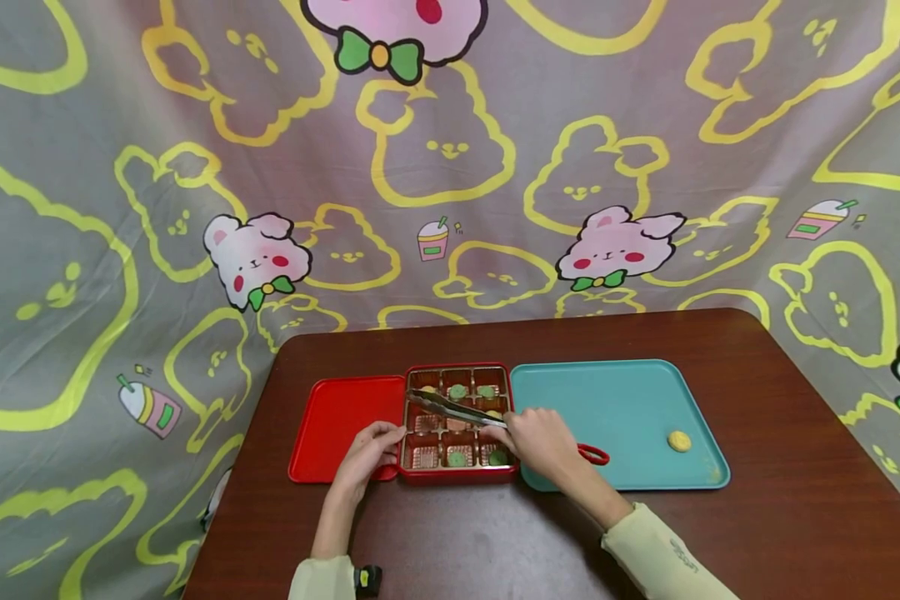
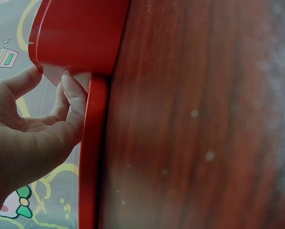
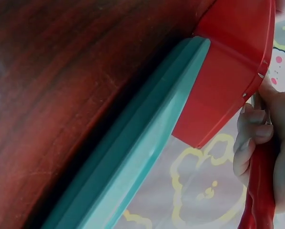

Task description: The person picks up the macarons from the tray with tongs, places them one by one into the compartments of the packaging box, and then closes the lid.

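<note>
A red box [image 1: 458, 477] with a brown divided insert stands mid-table, small round green and yellow pieces in several compartments. My right hand [image 1: 542, 437] grips metal tongs [image 1: 453, 408] with red handles [image 3: 260, 191]. The tongs reach across the box to its far left compartment, beside a yellow piece [image 1: 428, 390]; whether their tips touch it, I cannot tell. At the box's left side, my left hand [image 1: 371, 454] holds the edge with bent fingers. Its fingertips [image 2: 70, 86] meet the red wall in the left wrist view. A green piece [image 1: 457, 459] lies in the near middle compartment.
A red tray or lid [image 1: 345, 417] lies left of the box, against it. To the right is a teal tray [image 1: 600, 400] with one round yellow piece [image 1: 678, 441] near its right end. A patterned cloth [image 1: 450, 283] hangs behind the brown table [image 1: 795, 433].
</note>
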Available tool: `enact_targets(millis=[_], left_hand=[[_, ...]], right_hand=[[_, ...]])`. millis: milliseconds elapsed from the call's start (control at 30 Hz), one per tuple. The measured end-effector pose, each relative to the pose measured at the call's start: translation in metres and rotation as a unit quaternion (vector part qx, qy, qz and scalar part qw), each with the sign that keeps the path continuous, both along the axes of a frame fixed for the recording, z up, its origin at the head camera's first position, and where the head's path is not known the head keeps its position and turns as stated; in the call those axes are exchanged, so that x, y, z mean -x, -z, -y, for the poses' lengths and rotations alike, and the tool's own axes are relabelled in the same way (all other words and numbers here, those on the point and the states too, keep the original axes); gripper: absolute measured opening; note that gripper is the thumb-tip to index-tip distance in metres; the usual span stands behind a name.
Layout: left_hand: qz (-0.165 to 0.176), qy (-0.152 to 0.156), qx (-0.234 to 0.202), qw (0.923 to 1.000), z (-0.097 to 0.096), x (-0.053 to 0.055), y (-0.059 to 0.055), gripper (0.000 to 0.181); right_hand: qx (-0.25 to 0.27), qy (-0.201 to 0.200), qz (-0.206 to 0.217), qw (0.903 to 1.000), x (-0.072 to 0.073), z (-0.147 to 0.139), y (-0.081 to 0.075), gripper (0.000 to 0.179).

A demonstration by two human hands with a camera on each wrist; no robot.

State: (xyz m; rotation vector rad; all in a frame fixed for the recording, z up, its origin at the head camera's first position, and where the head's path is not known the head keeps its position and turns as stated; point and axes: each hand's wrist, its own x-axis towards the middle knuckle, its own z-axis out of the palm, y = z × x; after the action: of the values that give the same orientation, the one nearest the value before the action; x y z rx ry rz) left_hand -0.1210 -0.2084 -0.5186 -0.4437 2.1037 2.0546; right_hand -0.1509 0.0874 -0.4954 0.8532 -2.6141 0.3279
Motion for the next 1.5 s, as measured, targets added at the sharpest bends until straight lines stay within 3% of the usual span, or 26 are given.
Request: enact_targets(millis=[167, 400, 700, 867, 1200, 1500], left_hand=[[-0.001, 0.009, 0.001, 1.0000, -0.003, 0.001, -0.001, 0.021], [0.006, 0.005, 0.016, 0.9998, -0.002, 0.002, -0.001, 0.027], [0.016, -0.002, 0.024, 0.9996, 0.000, 0.001, 0.000, 0.024], [0.011, -0.004, 0.023, 0.9997, -0.001, 0.000, -0.003, 0.024], [0.021, -0.005, 0.033, 0.9992, -0.002, -0.002, -0.006, 0.026], [0.015, 0.001, 0.029, 0.9995, -0.001, -0.001, 0.001, 0.024]], right_hand=[[0.038, 0.038, 0.010, 0.9985, 0.004, -0.013, -0.008, 0.054], [0.103, 0.086, 0.087, 0.9870, 0.004, -0.050, -0.027, 0.052], [0.157, 0.116, 0.164, 0.9669, -0.009, -0.103, -0.033, 0.048], [0.153, 0.124, 0.192, 0.9614, -0.018, -0.123, -0.035, 0.044], [0.127, 0.081, 0.194, 0.9694, -0.029, -0.158, -0.029, 0.034], [0.083, 0.101, 0.164, 0.9777, -0.038, -0.184, -0.024, 0.029]])
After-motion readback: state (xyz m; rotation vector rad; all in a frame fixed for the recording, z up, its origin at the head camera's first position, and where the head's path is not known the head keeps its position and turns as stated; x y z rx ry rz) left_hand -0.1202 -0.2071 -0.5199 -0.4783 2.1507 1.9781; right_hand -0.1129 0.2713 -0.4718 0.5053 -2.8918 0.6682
